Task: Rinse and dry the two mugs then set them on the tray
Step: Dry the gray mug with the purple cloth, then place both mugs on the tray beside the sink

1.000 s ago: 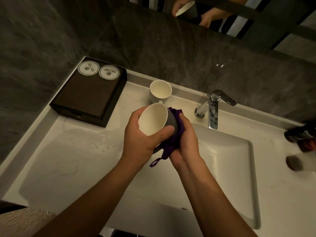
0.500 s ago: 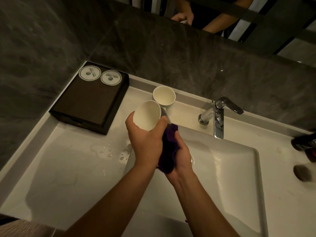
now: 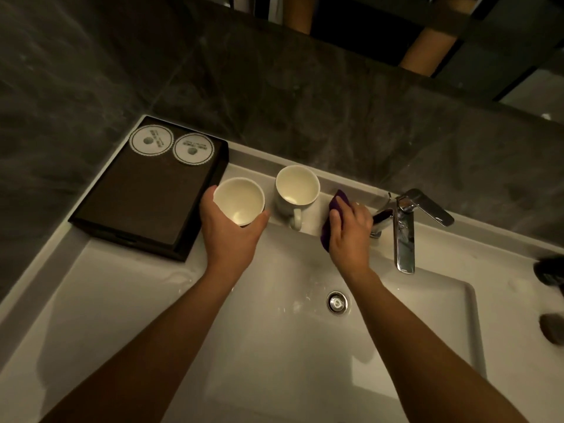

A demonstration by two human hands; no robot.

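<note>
The mug that my left hand grips upright is just right of the tray, while my right hand clutches the cloth farther off.

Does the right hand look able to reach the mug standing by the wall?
Likely yes, though not cleanly. The standing mug sits just left of the right hand, nothing between them, but that hand grips the purple cloth. The left hand holds the other mug.
</note>
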